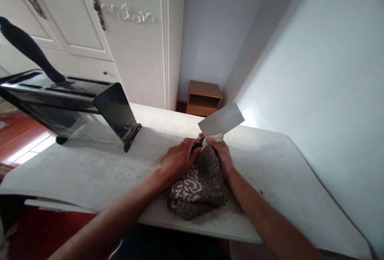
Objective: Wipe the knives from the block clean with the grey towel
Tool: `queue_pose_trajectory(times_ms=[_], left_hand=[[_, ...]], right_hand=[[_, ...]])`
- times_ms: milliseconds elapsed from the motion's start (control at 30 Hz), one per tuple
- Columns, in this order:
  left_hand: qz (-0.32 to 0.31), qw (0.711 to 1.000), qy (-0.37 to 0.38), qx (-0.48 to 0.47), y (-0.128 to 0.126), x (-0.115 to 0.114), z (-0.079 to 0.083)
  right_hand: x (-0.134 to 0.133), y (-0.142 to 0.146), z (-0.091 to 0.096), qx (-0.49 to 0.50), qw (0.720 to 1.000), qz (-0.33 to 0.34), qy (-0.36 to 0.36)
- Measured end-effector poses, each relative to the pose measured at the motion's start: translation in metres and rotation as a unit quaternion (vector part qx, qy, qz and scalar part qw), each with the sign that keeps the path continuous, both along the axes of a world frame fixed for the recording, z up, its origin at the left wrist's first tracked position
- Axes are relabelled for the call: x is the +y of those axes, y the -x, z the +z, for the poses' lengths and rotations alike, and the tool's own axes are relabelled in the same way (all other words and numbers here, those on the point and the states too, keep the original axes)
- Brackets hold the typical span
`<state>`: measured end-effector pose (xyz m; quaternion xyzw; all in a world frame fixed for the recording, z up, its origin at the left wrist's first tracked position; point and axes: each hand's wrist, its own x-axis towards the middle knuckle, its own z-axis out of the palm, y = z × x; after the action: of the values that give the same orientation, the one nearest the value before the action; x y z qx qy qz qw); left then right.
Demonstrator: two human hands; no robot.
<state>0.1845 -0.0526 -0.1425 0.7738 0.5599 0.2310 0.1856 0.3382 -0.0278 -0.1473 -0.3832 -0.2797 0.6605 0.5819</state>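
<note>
A cleaver with a broad grey rectangular blade (pixel 222 119) points away from me and to the right, above the far edge of the table. My left hand (pixel 180 158) is closed round its dark handle, most of which the fingers and cloth hide. A brown and cream patterned towel (pixel 198 184) hangs in folds below the blade and rests on the table. My right hand (pixel 220 152) pinches the towel's pale edge near the base of the blade, thumb on top. Whether the towel touches the blade itself, I cannot tell.
At the left of the white table (pixel 147 132) stands a black knife block (pixel 112 108) with clear sides and one black knife handle (pixel 33 50) sticking up. Behind are a white wardrobe (pixel 135 52) and a small wooden cabinet (pixel 205 90). A wall (pixel 324 72) borders the table's right side.
</note>
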Motion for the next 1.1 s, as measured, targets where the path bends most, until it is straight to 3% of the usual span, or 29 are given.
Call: queue_pose_trajectory(times_ms=[233,567,800,1100], left_hand=[[-0.004,1.000,0.005,-0.013,0.005,0.002,-0.003],[-0.082,0.985,-0.001,-0.152,0.014,0.005,-0.013],[-0.069,0.984,-0.008,-0.162,0.011,0.003,-0.017],[-0.019,0.981,0.049,-0.185,0.006,0.003,-0.012]], right_hand=[[0.010,-0.011,-0.002,0.012,0.999,-0.045,0.005],[0.008,-0.015,-0.007,-0.002,0.998,-0.036,-0.043],[0.006,-0.009,-0.016,0.007,0.996,0.008,-0.089],[-0.002,0.002,-0.006,-0.057,0.989,0.037,-0.128]])
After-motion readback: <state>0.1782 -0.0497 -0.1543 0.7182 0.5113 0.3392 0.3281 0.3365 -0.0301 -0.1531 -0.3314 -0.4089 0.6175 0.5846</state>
